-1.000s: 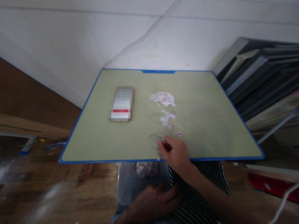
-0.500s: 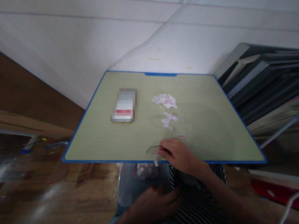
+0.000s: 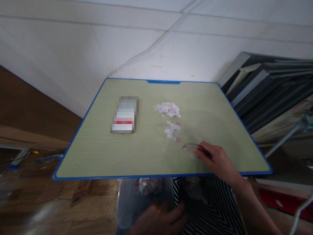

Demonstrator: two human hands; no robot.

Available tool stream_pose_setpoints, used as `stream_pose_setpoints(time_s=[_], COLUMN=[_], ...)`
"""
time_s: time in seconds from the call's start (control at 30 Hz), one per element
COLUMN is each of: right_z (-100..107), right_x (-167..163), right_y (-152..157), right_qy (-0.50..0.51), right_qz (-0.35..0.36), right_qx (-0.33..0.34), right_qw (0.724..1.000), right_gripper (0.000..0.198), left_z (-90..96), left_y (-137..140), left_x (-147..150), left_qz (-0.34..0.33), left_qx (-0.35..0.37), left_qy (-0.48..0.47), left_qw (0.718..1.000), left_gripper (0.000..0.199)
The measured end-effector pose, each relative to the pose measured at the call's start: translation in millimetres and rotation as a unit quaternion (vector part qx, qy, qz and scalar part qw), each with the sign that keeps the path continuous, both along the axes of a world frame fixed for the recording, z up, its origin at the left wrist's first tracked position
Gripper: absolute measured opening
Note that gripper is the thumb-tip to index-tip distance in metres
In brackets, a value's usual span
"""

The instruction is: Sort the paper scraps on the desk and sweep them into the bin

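My right hand [image 3: 215, 158] pinches a clear half-round plastic piece, like a protractor [image 3: 191, 146], low over the right front of the table. The piece's tip covers a small scrap with a red mark. Just beyond it lies a loose trail of torn paper scraps [image 3: 172, 129], and farther back a denser heap of paper scraps [image 3: 168, 109]. Below the front edge, in shade, my left hand [image 3: 157, 219] rests at the near right part of a clear plastic box [image 3: 124, 204], its fingers loosely apart. Inside that box is a pile of paper scraps [image 3: 150, 186].
The pale green table [image 3: 97, 156] has a blue rim. A blurred-out phone-shaped object [image 3: 124, 115] lies on its left half. A white wall with a cable [image 3: 156, 42] stands behind. Dark folded panels [image 3: 269, 81] lean at the right. Striped cloth [image 3: 210, 205] covers my lap.
My right hand has moved right with the clear piece, from the front edge above the box to the red-marked scrap. My left hand stays by the box. The view has shifted slightly.
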State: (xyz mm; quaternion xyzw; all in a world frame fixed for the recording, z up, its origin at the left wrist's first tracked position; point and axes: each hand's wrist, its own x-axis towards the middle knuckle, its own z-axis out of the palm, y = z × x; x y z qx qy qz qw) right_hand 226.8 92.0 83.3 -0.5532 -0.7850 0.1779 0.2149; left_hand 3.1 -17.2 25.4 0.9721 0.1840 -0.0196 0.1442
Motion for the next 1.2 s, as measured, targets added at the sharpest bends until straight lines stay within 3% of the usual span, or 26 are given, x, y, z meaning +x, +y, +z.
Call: stream_pose_setpoints(time_s=[0.17, 0.37, 0.53, 0.67, 0.87, 1.03, 1.2], right_z=[-1.4, -8.6, -7.5, -5.9, -12.9, -8.1, -4.4], right_x=[7.0, -4.3, -5.6, -0.5, 3.9, 2.0, 1.4], right_y=[5.6, 35.3, 32.6, 31.9, 51.6, 54.6, 54.2], right_qy=[0.027, -0.011, -0.017, 0.016, -0.005, -0.015, 0.005], right_qz=[-0.051, -0.01, 0.049, -0.01, -0.071, 0.008, -0.021], right_qx=[0.045, 0.046, 0.027, 0.064, 0.067, 0.028, 0.035], right_qw=[0.997, 0.999, 0.998, 0.998, 0.995, 0.999, 0.999], right_gripper=[0.024, 0.022, 0.026, 0.024, 0.021, 0.024, 0.022], left_z=[-0.4, -3.6, -6.9, -5.1, -4.7, -4.4, -1.3], left_y=[0.5, -0.7, -2.5, -1.5, -0.8, -1.2, 0.2], left_x=[-1.0, 0.0, -0.4, -0.1, 0.3, -0.1, 1.6], left_qz=[-0.002, -0.004, 0.0, -0.008, 0.005, 0.0, -0.002], left_qx=[0.006, 0.001, 0.012, 0.009, 0.034, 0.028, 0.025], left_qy=[-0.009, 0.006, -0.003, 0.003, -0.008, -0.002, 0.012], left_qw=[1.0, 1.0, 1.0, 1.0, 0.999, 1.0, 1.0], left_gripper=[0.036, 0.036, 0.036, 0.04, 0.032, 0.031, 0.031])
